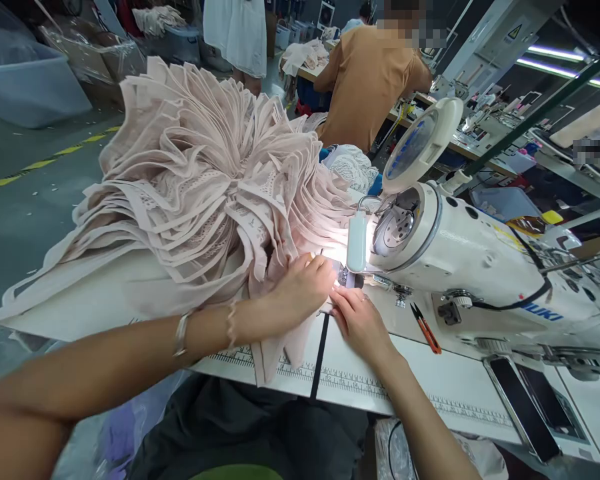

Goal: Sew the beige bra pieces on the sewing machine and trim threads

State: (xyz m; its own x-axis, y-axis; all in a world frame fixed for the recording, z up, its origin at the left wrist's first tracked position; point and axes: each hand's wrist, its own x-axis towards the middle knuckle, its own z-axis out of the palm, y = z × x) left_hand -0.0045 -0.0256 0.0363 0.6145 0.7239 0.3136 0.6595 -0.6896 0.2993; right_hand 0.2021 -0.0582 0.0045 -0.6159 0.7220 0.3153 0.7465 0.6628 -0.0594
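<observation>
A pale pink fabric piece [270,353] lies under the lit needle area of a white sewing machine [460,247] and hangs over the table's front edge. My left hand [305,290] is closed on it, fingers bent, just left of the presser foot [345,275]. Close by on the right, my right hand [359,320] pinches the fabric's edge, its fingertips near the foot. The small portion between my fingertips is partly hidden. Behind my left hand spreads a large heap of pale pink fabric pieces [215,167] with lace trim.
Orange-handled thread snips [426,330] lie beside the machine base. A phone [523,403] rests at the table's right front. A round magnifier lamp [420,143] stands above the machine head. Ahead, a person in a brown shirt [367,80] sits at another table.
</observation>
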